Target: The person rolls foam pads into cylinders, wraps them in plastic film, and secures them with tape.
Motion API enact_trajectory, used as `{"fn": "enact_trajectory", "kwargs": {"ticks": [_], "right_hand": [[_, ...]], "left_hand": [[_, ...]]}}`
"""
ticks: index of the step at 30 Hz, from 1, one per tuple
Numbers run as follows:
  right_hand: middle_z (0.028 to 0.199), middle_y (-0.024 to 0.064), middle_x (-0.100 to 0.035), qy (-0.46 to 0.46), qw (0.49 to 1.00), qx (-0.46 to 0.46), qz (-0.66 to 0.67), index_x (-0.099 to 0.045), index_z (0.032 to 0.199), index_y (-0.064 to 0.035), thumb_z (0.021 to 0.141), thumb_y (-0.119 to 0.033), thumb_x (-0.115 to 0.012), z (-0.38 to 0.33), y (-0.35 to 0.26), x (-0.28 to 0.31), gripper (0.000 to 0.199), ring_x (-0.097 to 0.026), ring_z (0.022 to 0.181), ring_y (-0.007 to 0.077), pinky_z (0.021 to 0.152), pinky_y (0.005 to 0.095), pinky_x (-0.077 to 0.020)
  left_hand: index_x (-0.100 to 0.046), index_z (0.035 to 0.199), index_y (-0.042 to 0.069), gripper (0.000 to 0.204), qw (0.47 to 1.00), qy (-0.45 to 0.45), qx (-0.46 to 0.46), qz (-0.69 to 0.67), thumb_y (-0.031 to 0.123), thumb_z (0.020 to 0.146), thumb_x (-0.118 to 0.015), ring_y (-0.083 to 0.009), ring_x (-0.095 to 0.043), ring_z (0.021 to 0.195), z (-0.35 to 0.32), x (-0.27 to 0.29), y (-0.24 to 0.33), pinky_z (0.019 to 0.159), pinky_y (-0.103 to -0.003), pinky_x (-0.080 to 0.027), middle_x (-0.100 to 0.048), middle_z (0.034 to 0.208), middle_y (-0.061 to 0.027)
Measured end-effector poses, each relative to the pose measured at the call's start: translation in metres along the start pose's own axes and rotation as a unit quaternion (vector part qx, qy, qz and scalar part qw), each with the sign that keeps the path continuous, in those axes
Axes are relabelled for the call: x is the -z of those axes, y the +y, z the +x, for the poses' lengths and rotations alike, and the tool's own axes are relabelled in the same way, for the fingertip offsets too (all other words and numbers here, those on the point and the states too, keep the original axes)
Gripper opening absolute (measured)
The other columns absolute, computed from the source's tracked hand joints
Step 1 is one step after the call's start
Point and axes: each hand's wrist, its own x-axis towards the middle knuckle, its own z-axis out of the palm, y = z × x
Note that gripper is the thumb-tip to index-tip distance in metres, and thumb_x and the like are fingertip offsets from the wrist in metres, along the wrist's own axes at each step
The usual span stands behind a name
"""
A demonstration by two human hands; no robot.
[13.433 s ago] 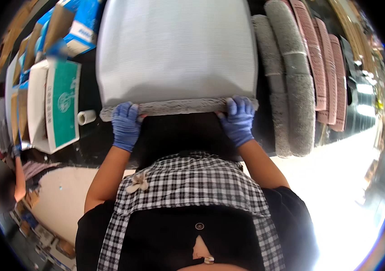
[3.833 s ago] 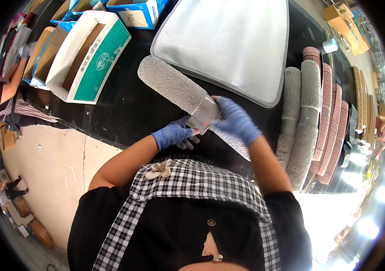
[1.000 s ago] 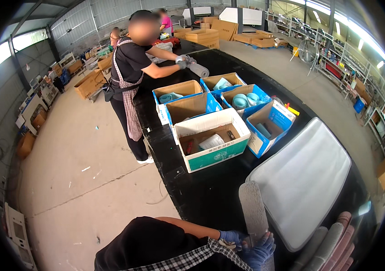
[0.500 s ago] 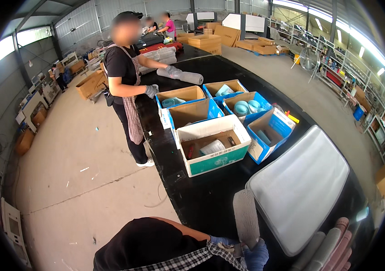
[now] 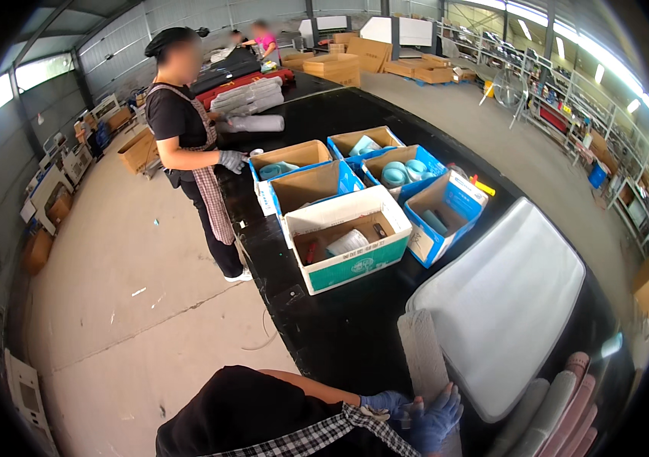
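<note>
A grey rolled mat (image 5: 424, 354) lies slanted on the black table (image 5: 355, 327), running out through the lower edge. My right hand (image 5: 437, 423), in a blue-grey glove, wraps over the near part of this roll. My left hand (image 5: 387, 404), gloved too, closes on the roll's left side; its fingertips are partly hidden. Beside the roll's far end lies a flat light-grey mat (image 5: 503, 305) with rounded corners. More rolled mats (image 5: 549, 415), grey and dusty pink, rest to the right of my hands.
Ahead stand several open cartons: a white-green box (image 5: 355, 259) with small items, a blue-white box (image 5: 446, 217), and others holding pale-blue rolls (image 5: 395, 175). A co-worker (image 5: 180, 126) stands at the table's left side near stacked grey rolls (image 5: 247, 97). Shelving (image 5: 568, 114) lines the right.
My right hand now spreads over the rolled mat, and more of the roll shows. The co-worker's roll has moved left, toward the stack. The whole view has shifted slightly.
</note>
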Motion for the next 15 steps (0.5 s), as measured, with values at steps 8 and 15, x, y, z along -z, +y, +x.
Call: {"fn": "enact_trajectory", "kwargs": {"ticks": [8,15], "right_hand": [[0.154,0.0214,-0.038,-0.059,0.995,-0.063,-0.048,-0.03,0.155,-0.0071,0.073,-0.067,-0.072,0.004,-0.013,-0.012,0.11,-0.033,0.145,0.038,0.12,0.055,-0.0204],[0.146,0.0227,-0.045,-0.002,0.998,-0.063,-0.032,-0.031,0.152,-0.009,0.063,-0.054,-0.087,0.009,-0.008,-0.007,0.115,-0.045,0.133,0.0399,0.112,0.0534,-0.0338]], "left_hand": [[-0.071,0.104,0.002,0.038,0.981,-0.03,-0.009,-0.192,0.036,0.088,-0.076,-0.0129,-0.065,0.089,-0.023,-0.004,-0.027,0.08,-0.029,-0.053,-0.072,0.097,-0.0038],[-0.07,0.095,0.002,0.032,0.916,-0.257,-0.276,-0.139,0.032,0.087,-0.077,-0.0202,-0.068,0.087,-0.025,-0.02,0.126,0.083,-0.036,-0.054,-0.07,0.095,-0.0098]]}}
